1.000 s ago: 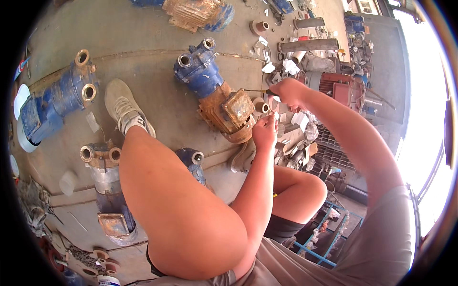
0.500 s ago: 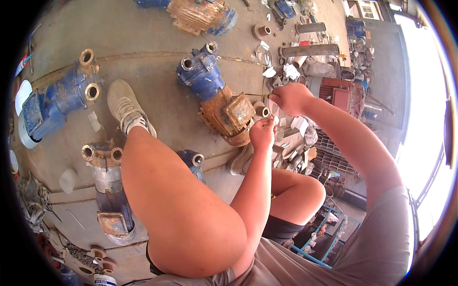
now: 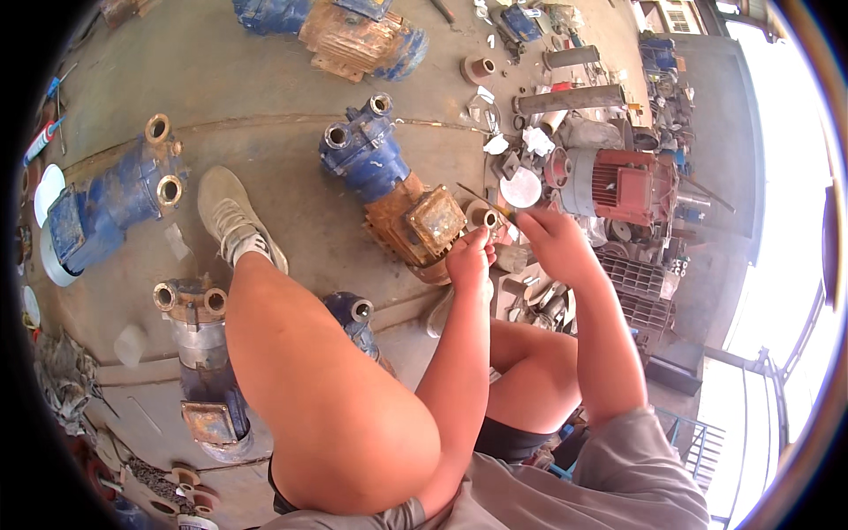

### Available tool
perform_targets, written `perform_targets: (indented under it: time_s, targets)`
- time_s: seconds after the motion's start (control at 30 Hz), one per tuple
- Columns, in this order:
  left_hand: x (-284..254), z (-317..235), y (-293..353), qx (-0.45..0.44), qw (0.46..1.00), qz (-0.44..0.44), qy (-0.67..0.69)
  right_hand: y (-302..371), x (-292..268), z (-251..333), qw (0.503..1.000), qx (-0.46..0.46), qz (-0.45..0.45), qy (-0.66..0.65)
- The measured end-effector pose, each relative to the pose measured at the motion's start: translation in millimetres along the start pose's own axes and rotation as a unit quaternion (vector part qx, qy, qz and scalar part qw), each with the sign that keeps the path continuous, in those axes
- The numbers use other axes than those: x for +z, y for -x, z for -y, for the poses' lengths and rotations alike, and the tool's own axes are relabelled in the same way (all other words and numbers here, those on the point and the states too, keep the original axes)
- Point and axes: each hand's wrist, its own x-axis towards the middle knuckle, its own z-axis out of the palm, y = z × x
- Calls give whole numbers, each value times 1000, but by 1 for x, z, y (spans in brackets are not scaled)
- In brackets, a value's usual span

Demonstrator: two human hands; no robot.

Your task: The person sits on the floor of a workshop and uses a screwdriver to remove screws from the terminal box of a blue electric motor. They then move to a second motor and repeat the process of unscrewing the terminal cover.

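My right hand (image 3: 558,247) is closed around the handle of a screwdriver (image 3: 481,195), whose thin shaft points up and left toward the motor. My left hand (image 3: 470,258) is held in a pinch close by the motor's lower right end; whatever sits between its fingers is too small to make out. Beyond the left fingertips stands a short flanged bushing (image 3: 481,217). The pump motor (image 3: 406,221) nearest my hands lies on the floor, with a blue pump head and a rusty body carrying a square terminal box (image 3: 435,218).
Other blue pumps lie at the left (image 3: 115,208), below it (image 3: 208,371) and at the top (image 3: 344,40). A red motor (image 3: 618,187) stands at the right amid pipes, grates (image 3: 632,276) and scrap. My shoe (image 3: 234,212) is on the floor between the pumps.
My right hand has come down toward my body, and the screwdriver now slants instead of lying nearly level. The left hand has shifted slightly left, still pinched.
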Motion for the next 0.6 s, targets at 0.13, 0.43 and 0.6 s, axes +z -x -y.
perform_targets:
  time_s: [0.13,0.43,0.6]
  targets:
    - [-7,-1,-7,-14,998,39,51,56,6,-59,978,117,-32,-170]
    - [-49,-34,-18,-5,991,74,110,55,11,-58,996,9,21,-87]
    - [-45,-28,-16,-35,982,90,163,60,16,-67,996,34,45,-74]
